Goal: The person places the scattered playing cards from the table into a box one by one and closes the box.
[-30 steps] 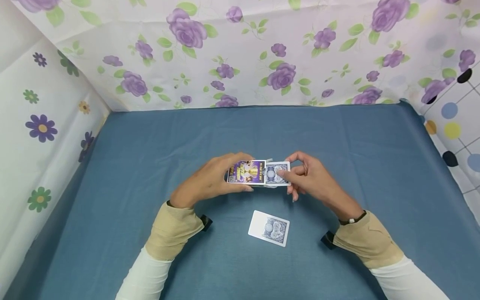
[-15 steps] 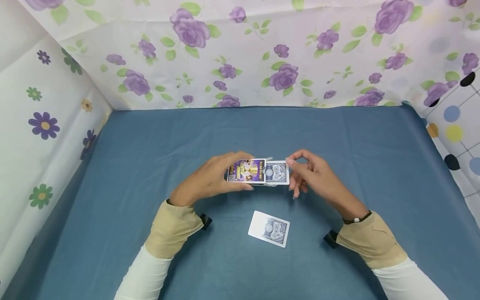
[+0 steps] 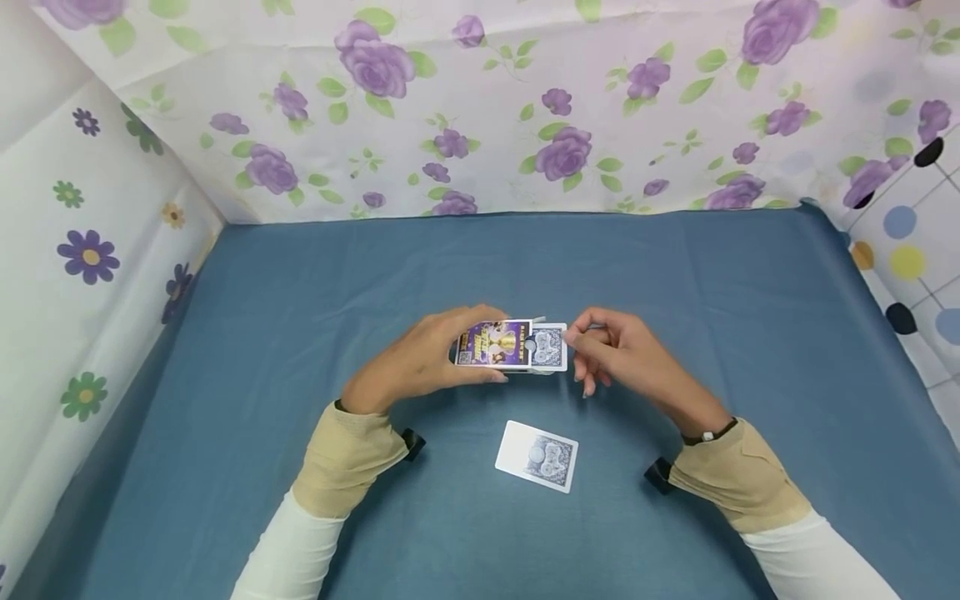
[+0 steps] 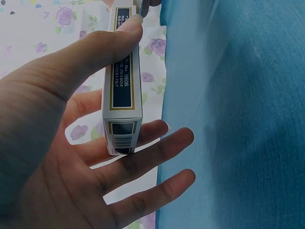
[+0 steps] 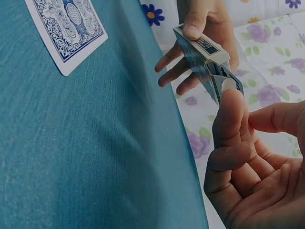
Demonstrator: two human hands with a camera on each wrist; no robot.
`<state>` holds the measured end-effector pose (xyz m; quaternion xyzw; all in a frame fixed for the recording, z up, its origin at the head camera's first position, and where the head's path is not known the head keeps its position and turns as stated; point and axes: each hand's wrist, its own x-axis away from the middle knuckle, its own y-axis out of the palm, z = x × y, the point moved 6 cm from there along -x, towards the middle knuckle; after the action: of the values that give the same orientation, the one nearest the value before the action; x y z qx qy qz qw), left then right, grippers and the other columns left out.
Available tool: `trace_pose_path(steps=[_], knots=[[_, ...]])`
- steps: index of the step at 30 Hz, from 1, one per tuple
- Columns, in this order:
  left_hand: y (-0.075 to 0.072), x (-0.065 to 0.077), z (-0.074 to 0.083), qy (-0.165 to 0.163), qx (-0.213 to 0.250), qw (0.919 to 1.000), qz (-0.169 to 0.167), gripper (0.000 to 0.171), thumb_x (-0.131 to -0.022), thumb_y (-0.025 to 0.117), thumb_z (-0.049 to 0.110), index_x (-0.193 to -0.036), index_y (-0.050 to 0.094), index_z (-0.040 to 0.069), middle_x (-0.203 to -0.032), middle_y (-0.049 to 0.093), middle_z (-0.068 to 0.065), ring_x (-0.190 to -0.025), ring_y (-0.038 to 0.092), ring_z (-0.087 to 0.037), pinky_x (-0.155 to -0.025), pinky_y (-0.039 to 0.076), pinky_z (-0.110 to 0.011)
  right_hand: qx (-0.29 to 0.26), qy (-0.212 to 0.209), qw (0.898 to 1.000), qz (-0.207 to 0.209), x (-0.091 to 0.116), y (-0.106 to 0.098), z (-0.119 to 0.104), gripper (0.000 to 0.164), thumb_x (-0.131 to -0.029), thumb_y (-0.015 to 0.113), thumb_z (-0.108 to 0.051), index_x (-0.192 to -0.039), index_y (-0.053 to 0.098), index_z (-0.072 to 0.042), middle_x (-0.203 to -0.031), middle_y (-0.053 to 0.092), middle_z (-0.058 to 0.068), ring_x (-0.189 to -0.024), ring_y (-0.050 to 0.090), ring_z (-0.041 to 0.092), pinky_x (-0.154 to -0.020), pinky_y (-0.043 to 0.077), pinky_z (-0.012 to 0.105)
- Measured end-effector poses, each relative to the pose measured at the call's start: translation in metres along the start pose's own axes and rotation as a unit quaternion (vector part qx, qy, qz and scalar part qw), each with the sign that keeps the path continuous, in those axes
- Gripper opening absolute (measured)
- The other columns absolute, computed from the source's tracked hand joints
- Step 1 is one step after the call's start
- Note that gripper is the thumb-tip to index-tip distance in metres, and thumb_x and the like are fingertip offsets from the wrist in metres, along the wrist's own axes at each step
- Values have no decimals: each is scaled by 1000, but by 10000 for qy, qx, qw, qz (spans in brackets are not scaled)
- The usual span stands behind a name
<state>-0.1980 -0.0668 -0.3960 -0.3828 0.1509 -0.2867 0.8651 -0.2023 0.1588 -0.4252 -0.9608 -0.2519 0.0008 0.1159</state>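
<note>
My left hand grips a card box with a purple front and a gold trophy picture, thumb along one narrow side in the left wrist view. Playing cards with blue patterned backs stick partway out of its right end, beside raised flaps. My right hand pinches at the outer edge of these cards, thumb and fingertip right at the rim, other fingers curled. Closer to me, a loose playing card lies on the cloth, its left part white and its right part blue patterned.
Blue cloth covers the table. A flowered sheet hangs along the back, with another flowered sheet at the left. At the right stands a panel with coloured dots.
The cards have slid left, deeper into the box. My right hand's thumb has moved from the cards' face to their outer edge. My left hand and the loose card stay put.
</note>
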Motion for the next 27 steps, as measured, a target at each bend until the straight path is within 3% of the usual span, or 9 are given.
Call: trace_pose_path(steps=[14,22,27], knots=[[5,-1,3,-77,-61,9999,-88,62,-82,75,48,-137,54,27,-113,59,8,-89,55,-11,-77,47,-32,-102,99,9999,8,-1,8,4,30,-99,59,-29,-107,58,0,-68,60,20,-51,60,33,-45,42,38],[6,0,4,0,-149,9999,-33,63,-81,76,47,-137,55,26,-113,59,8,-86,54,-10,-75,48,-32,-173,256,9995,20,-1,12,6,29,-99,59,-29,-105,57,0,-67,58,21,-51,60,34,-53,51,47],[5,0,6,-38,-106,9999,-37,64,-81,76,46,-137,55,25,-117,59,7,-88,55,-11,-76,48,-32,-91,274,9996,62,-1,10,6,29,-99,59,-29,-105,57,-1,-68,59,20,-51,61,33,-49,47,40]])
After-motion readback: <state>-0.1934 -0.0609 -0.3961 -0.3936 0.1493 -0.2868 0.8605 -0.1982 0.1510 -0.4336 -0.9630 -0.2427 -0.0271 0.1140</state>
